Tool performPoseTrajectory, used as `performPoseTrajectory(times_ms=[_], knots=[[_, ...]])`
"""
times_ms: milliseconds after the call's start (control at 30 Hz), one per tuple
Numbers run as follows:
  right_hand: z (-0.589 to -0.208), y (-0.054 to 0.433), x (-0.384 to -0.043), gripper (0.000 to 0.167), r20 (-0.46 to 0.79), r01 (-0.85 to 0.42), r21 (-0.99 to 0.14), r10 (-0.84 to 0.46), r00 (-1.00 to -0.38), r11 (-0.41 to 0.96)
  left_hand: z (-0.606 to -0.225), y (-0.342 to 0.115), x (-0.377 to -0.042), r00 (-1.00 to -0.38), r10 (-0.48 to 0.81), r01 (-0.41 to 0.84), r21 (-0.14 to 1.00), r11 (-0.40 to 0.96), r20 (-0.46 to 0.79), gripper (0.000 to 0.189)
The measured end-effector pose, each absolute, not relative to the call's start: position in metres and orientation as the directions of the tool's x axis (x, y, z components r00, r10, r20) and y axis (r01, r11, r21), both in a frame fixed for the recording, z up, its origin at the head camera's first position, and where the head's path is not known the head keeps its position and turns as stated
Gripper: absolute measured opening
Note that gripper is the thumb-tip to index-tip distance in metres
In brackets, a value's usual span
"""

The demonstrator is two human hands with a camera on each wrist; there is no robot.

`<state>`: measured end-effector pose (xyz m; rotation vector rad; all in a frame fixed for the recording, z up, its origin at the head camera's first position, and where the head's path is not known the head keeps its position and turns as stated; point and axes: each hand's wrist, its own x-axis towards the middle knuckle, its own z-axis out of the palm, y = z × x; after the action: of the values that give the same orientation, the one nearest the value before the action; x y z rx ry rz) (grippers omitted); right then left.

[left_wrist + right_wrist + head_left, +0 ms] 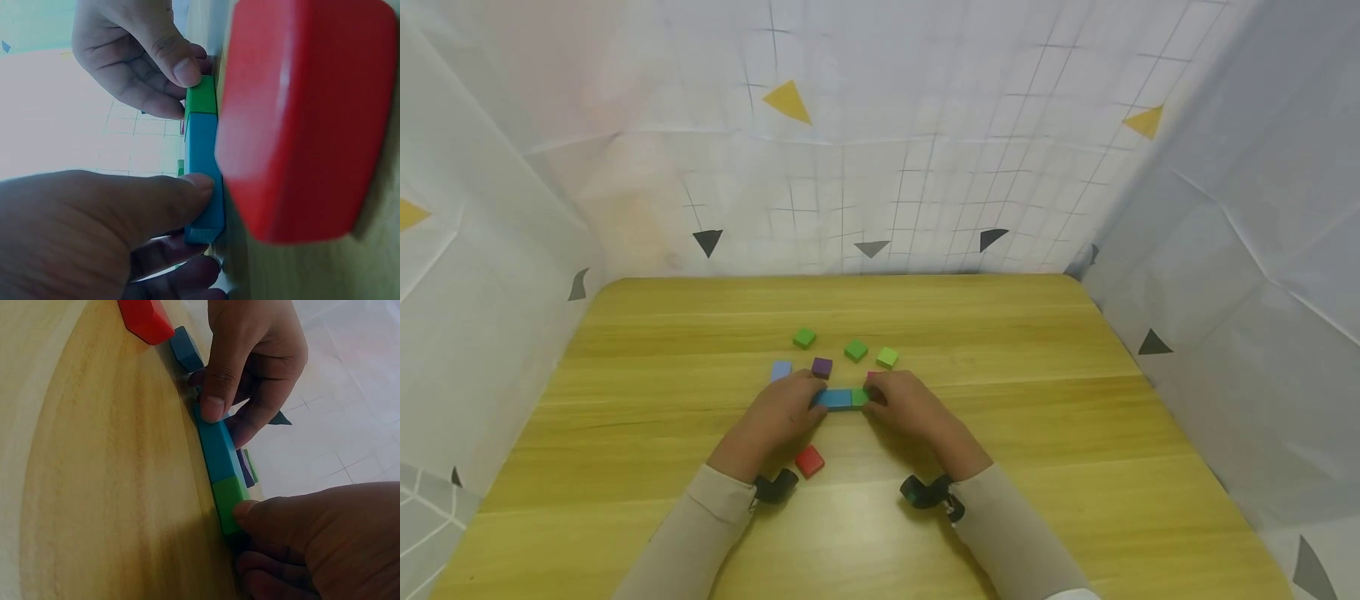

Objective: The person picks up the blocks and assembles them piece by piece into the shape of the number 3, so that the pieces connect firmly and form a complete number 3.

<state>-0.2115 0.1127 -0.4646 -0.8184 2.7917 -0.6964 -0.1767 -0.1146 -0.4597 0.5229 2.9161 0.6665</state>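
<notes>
A long blue block [838, 400] and a shorter green block [859, 397] lie end to end in one row on the wooden table. My left hand [784, 408] pinches the blue block near its left end, its thumb on the near side. At the other end, the right hand [910, 404] pinches the green block between thumb and fingers. In the left wrist view the ends of the blue block [203, 150] and green block [202, 97] meet flush. The right wrist view shows the same seam between the blue block [219, 450] and green block [229, 497].
A red block [810, 461] lies nearer, beside the left wrist. Beyond the hands are a light blue block [782, 369], a purple block [822, 367], two green blocks [856, 350] and a lime block [887, 358]. A pink block [872, 376] is partly hidden by the right hand.
</notes>
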Motion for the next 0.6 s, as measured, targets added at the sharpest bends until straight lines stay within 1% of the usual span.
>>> performPoseTrajectory(times_ms=[367,600], knots=[[-0.4654,0.1106,-0.2107,0.012,-0.004,-0.475,-0.455,-0.535,-0.845,0.753,-0.4596,-0.1145,-0.1753,-0.934,0.355,0.300,0.459,0.836,-0.036,0.026],[-0.4660,0.1110,-0.2113,0.011,0.001,-0.471,-0.463,-0.530,-0.848,0.751,-0.4615,-0.1135,-0.1782,-0.938,0.343,0.279,0.470,0.837,-0.055,0.032]])
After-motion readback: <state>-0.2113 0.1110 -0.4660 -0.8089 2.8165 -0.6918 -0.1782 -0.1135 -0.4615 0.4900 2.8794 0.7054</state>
